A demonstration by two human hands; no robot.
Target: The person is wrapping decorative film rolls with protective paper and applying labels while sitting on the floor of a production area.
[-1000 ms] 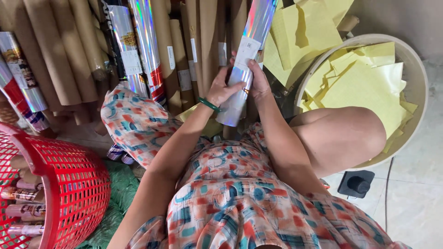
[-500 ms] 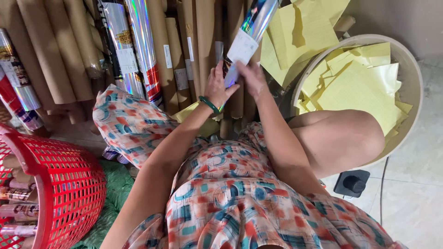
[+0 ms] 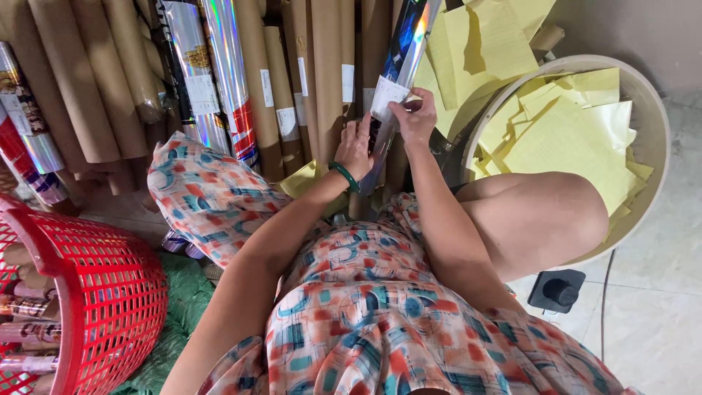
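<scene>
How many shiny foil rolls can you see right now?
5: one in both hands, two upright among the brown tubes, two at the left edge. Others may be hidden.

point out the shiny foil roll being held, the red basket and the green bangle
shiny foil roll [image 3: 406,40], head view, on its upper reflective wrap
red basket [image 3: 110,292], head view, on its mesh side wall
green bangle [image 3: 344,175], head view, on the band at the left wrist

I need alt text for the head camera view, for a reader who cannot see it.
Seen from above, a seated person's left hand and right hand hold a shiny holographic roll upright, before leaning brown paper rolls, a tub of yellow sheets and a red basket.
</scene>
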